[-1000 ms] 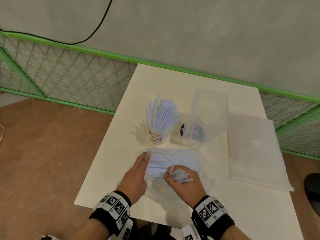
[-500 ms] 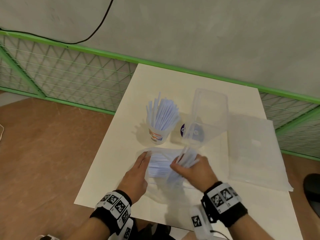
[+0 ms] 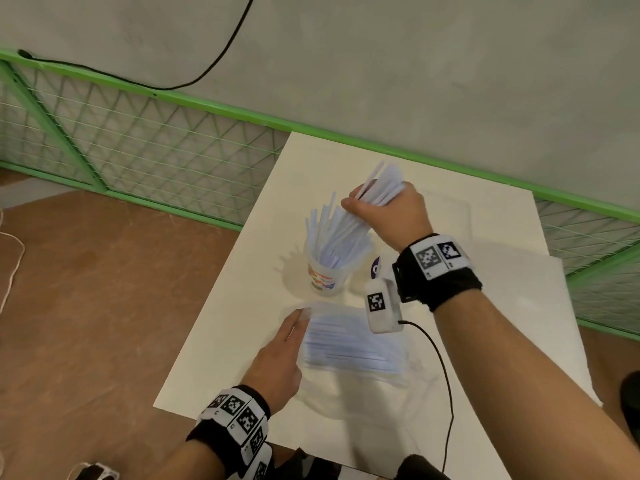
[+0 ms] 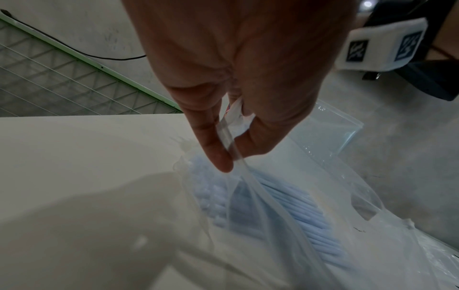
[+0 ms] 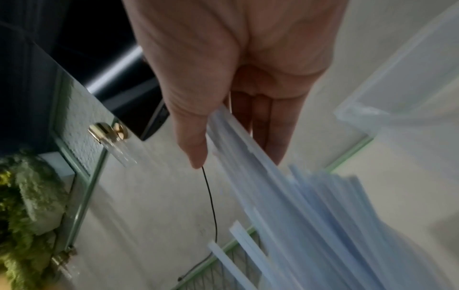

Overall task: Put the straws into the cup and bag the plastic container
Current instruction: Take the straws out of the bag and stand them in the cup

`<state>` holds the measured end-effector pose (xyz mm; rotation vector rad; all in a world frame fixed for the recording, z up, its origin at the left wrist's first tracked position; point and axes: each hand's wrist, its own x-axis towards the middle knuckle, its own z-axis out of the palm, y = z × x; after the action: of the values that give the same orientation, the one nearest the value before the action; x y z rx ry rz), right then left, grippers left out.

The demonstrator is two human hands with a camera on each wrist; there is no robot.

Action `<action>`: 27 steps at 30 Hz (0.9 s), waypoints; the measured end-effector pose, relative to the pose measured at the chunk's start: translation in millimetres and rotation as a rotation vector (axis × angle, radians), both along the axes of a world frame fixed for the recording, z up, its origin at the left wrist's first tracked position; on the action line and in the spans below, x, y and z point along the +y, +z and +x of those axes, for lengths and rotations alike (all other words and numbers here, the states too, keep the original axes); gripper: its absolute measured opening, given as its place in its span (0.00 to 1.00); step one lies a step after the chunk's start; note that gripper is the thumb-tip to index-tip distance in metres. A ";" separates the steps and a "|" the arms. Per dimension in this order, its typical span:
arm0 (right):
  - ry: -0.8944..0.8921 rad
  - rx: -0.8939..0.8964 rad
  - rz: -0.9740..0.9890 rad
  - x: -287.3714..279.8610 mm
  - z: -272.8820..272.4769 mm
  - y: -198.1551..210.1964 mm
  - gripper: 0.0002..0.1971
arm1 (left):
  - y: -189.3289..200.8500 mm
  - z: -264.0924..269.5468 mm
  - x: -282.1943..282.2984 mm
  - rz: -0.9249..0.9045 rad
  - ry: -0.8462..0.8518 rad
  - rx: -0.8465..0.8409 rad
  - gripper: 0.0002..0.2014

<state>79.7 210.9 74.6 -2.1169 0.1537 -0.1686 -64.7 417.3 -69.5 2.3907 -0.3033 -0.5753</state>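
Note:
A clear printed cup [image 3: 327, 277] stands mid-table, packed with pale blue straws [image 3: 332, 233]. My right hand [image 3: 384, 209] grips a bundle of straws [image 3: 386, 183] above the cup, their lower ends reaching into it; the same bundle [image 5: 250, 155] shows between thumb and fingers in the right wrist view. My left hand [image 3: 284, 355] pinches the edge of a thin clear straw bag [image 4: 231, 141], which lies near the table's front edge with more straws [image 3: 349, 344] inside. The clear plastic container [image 3: 450, 216] stands behind my right forearm, mostly hidden.
A large clear plastic bag [image 3: 526, 306] lies flat on the right of the white table [image 3: 242, 306]. A green mesh fence [image 3: 145, 147] runs behind the table under a grey wall. Brown floor lies to the left. A black cable [image 3: 443, 375] hangs from my right wrist.
My right hand has pulled a bundle of straws out of the bag and carried it up and away to the cup. The left hand has stayed at the bag's edge.

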 end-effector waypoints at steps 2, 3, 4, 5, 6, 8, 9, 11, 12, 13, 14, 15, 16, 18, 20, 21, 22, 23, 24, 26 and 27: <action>0.023 -0.063 -0.051 2.5 2.6 -10.1 0.14 | -0.6 0.0 0.4 0.004 -0.003 -0.001 0.45; 0.014 -0.100 -0.033 2.3 3.2 -13.5 0.16 | -1.1 0.0 0.6 0.007 -0.004 -0.002 0.46; -0.003 -0.137 -0.029 2.2 2.2 -14.7 0.19 | -1.0 0.3 0.6 0.008 -0.004 -0.001 0.46; -0.014 -0.175 -0.058 1.3 1.7 -18.3 0.20 | -0.9 0.3 0.5 0.006 -0.003 0.002 0.46; -0.005 -0.205 -0.116 1.9 -0.7 -21.0 0.22 | -0.5 0.4 0.4 0.002 -0.002 0.003 0.45; 0.080 -0.201 -0.253 5.1 -7.7 -32.4 0.29 | 0.8 0.5 -0.2 -0.004 -0.002 -0.001 0.45; 0.146 -0.158 -0.334 7.8 -12.1 -39.4 0.33 | 1.2 0.7 -0.4 -0.004 -0.005 -0.004 0.45; 0.277 -0.047 -0.525 13.6 -20.7 -54.5 0.38 | 1.3 1.1 -0.6 0.006 -0.006 -0.006 0.45; 0.327 -0.013 -0.603 15.9 -24.0 -61.9 0.39 | 1.1 1.4 -0.7 0.012 -0.005 -0.007 0.45; 0.357 -0.003 -0.645 17.6 -26.4 -67.5 0.39 | 0.9 1.4 -0.7 0.018 -0.007 -0.011 0.45; 0.365 -0.016 -0.650 18.7 -27.9 -70.1 0.39 | 1.0 1.7 -0.9 0.022 -0.008 -0.015 0.45; 0.350 -0.045 -0.630 19.2 -27.7 -72.0 0.39 | 1.0 1.9 -0.8 0.026 -0.009 -0.018 0.45; 0.317 -0.082 -0.600 19.4 -26.8 -72.5 0.40 | 1.3 2.1 -0.9 0.029 -0.008 -0.022 0.45; 0.236 -0.135 -0.562 19.2 -22.2 -72.8 0.43 | 2.2 2.7 -1.4 0.034 -0.008 -0.028 0.45; 0.207 -0.130 -0.579 21.0 -15.6 -73.6 0.45 | 2.8 3.0 -1.4 0.032 -0.008 -0.024 0.45; 0.206 -0.113 -0.596 22.6 -11.8 -74.4 0.45 | 2.9 3.1 -1.5 0.029 -0.008 -0.021 0.45; 0.207 -0.098 -0.609 24.0 -7.7 -75.0 0.45 | 3.1 3.1 -1.5 0.026 -0.009 -0.020 0.45; 0.208 -0.089 -0.613 25.2 -3.3 -75.7 0.45 | 3.4 3.2 -1.6 0.024 -0.010 -0.020 0.45; 0.213 -0.090 -0.603 26.3 1.0 -76.0 0.44 | 3.6 3.4 -1.6 0.026 -0.010 -0.018 0.45; 0.241 -0.125 -0.575 28.4 8.4 -77.6 0.44 | 3.4 3.3 -1.6 0.032 -0.006 -0.015 0.46; 0.259 -0.152 -0.578 29.5 11.6 -79.2 0.43 | 3.1 3.1 -1.5 0.033 -0.006 -0.015 0.46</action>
<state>91.3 240.3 -4.5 -2.6586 -0.2944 -0.2391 -61.6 415.7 -66.4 2.4279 -0.3096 -0.5700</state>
